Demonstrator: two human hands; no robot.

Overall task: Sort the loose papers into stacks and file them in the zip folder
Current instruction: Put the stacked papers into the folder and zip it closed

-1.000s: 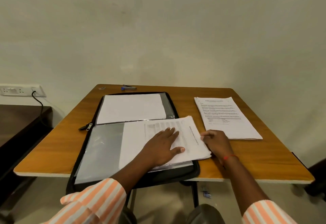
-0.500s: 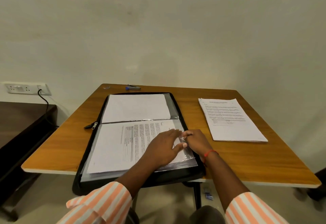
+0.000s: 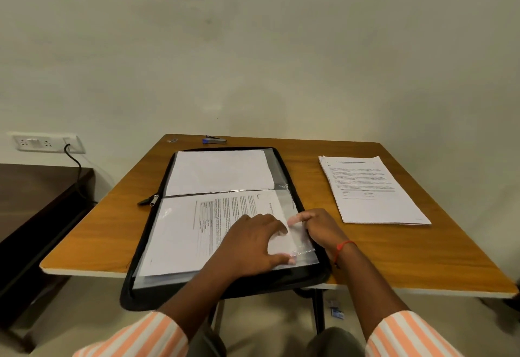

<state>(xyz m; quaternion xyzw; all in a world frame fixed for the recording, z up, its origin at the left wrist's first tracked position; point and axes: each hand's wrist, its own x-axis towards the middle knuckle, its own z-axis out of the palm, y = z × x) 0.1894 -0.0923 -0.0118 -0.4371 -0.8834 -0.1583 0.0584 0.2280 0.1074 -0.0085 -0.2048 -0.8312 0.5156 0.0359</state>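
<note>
Slid fully into the clear sleeve [image 3: 305, 244] since a second ago, the printed sheet [image 3: 202, 233] is now squared in the near half of the zip folder [image 3: 152, 296]. Its long axis is laid across the bench [image 3: 394, 252], heading pointed right. It is pressed by the flat, spread left hand [image 3: 250, 247]. The sleeve's right edge is pinched by the right hand [image 3: 320, 227], earlier rested on the bench. A paper stack [image 3: 371, 190] is seen well apart, right.

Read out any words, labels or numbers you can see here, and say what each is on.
Nothing reads clearly enough to quote.
Paper stack on the table, right side: bold heading, paragraphs, a small grid; all blurred.
Printed sheet in the zip folder, under its clear sleeve: sideways text lines and a grid; too small.
Upper sheet in the folder: blank face.
Wall socket: no readable marking.
</note>
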